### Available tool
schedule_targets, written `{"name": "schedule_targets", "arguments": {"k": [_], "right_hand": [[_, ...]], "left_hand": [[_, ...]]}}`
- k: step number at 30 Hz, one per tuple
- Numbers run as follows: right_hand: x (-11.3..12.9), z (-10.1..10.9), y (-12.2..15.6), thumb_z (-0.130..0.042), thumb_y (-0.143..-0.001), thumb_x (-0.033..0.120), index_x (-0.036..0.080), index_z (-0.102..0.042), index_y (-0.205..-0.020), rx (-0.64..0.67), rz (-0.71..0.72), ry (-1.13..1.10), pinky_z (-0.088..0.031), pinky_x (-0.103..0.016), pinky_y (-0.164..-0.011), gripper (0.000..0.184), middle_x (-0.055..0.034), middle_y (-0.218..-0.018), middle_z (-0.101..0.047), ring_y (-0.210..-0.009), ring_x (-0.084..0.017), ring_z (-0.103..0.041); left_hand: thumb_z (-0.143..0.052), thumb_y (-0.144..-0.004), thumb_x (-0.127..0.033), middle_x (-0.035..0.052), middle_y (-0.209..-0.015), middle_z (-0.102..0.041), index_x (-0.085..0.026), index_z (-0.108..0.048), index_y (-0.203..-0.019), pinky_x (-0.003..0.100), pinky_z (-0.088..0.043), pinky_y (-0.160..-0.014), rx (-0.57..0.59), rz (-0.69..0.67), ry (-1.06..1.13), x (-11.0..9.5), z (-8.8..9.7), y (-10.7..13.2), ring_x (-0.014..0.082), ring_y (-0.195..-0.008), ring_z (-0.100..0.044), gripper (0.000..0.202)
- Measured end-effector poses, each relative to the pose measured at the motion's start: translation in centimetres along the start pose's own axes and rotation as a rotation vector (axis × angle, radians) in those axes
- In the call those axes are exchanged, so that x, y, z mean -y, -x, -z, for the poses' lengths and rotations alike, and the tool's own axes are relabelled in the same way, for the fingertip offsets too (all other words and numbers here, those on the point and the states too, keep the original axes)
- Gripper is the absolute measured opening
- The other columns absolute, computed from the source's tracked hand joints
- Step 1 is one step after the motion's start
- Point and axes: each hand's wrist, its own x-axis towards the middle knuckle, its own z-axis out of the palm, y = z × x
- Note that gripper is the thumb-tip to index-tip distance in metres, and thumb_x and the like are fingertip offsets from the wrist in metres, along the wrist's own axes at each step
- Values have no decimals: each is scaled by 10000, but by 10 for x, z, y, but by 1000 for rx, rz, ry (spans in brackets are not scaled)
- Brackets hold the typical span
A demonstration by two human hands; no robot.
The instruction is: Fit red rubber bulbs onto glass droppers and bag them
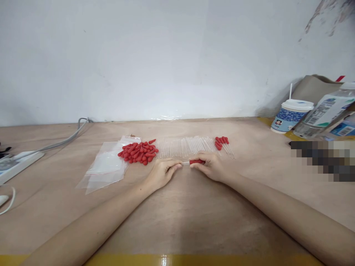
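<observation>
My left hand point(163, 171) pinches the end of a thin clear glass tube point(185, 163) in the middle of the wooden table point(177, 214). My right hand point(210, 166) grips a red rubber bulb point(196, 161) sitting on the tube's other end. Just behind my hands lies a row of several clear tubes point(185, 146). A pile of loose red bulbs point(138, 152) lies to the left of that row. To its right lie several tubes with red bulbs on them point(223, 144).
Clear plastic bags point(107, 166) lie left of the bulb pile. A white power strip point(16, 164) with a grey cable point(63, 140) sits at the far left. At the back right stand a lidded cup with a straw point(291, 116) and a plastic bottle point(324, 111).
</observation>
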Motion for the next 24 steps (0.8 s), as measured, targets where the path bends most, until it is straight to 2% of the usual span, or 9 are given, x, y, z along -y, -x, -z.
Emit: {"name": "schedule_targets", "arguments": {"k": [3, 6, 10, 13, 15, 17, 20, 24], "right_hand": [[1, 0, -6, -607, -762, 344, 194, -620, -915, -130, -173, -245, -478, -273, -628, 215, -19, -738, -623, -682, -138, -585], [2, 14, -16, -636, -724, 374, 195, -566, -984, -252, -287, -417, -474, -265, -610, 323, -1, -716, -591, -653, -126, -573], [-11, 62, -38, -683, -667, 343, 221, -503, -1026, -474, -341, -478, -442, -241, -560, 420, 6, -746, -587, -631, -114, -554], [-36, 100, -47, -658, -685, 343, 201, -543, -961, -545, -437, -322, -414, -235, -551, 330, 3, -702, -597, -583, -100, -519], [-58, 114, -47, -639, -692, 324, 183, -594, -904, -535, -499, -160, -400, -232, -552, 258, 2, -665, -587, -584, -103, -511], [-79, 117, -41, -588, -723, 307, 167, -628, -894, -506, -560, -19, -394, -235, -559, 224, 1, -640, -578, -578, -107, -509], [-103, 108, -31, -537, -750, 302, 141, -648, -969, -357, -637, 266, -386, -245, -551, 294, 1, -590, -567, -538, -118, -503], [-117, 97, -24, -510, -763, 299, 151, -652, -1031, -188, -614, 547, -386, -241, -574, 338, -26, -645, -617, -598, -140, -555]], "left_hand": [[-490, -869, -267, 56, -980, -683, -184, -637, -1031, 290, -502, -755, -9, -11, 30, 0, 2, 0, 173, -856, -640, 234], [-440, -888, -295, 75, -1064, -644, -172, -539, -1178, 316, -484, -811, -44, 44, 9, 0, 6, 2, 186, -945, -605, 330], [-425, -890, -317, 67, -962, -653, -153, -473, -1213, 288, -497, -725, -13, 119, 24, 2, 6, 3, 169, -837, -614, 366], [-454, -877, -314, 54, -937, -644, -170, -495, -1182, 274, -488, -716, 45, 99, 37, 2, 4, 3, 150, -788, -607, 340], [-463, -873, -311, 51, -930, -640, -182, -525, -1152, 275, -480, -726, 61, 90, 34, 2, 2, 2, 149, -790, -603, 313], [-463, -874, -309, 49, -922, -641, -189, -551, -1122, 277, -473, -734, 71, 95, 24, 3, 1, 2, 152, -803, -601, 289], [-458, -878, -308, 47, -917, -639, -191, -565, -1109, 275, -467, -729, 84, 100, 10, 2, 1, 2, 150, -803, -597, 280], [-449, -882, -310, 49, -910, -638, -190, -580, -1077, 278, -464, -706, 96, 81, -13, 1, 2, 1, 154, -787, -591, 264]]}}
